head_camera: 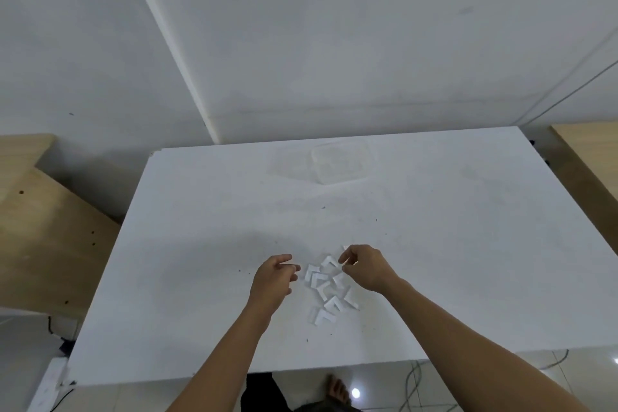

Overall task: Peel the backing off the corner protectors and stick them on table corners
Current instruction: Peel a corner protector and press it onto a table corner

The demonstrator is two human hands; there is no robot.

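A pile of several white L-shaped corner protectors [329,291] lies on the white table [200,244], near its front middle. My left hand [276,279] hovers just left of the pile with fingers loosely curled and nothing in them. Above the pile's right side, my right hand [363,266] has its fingers curled. It appears to pinch one small white protector, which peeks out at the fingertips [344,248]. Most of that piece is hidden by the fingers.
A clear plastic container [341,162] stands near the table's far edge. Wooden tables flank the white one at the left [40,227] and right [588,157]. A white wall rises close behind. The table's front edge [234,378] is near my body, with cables on the floor.
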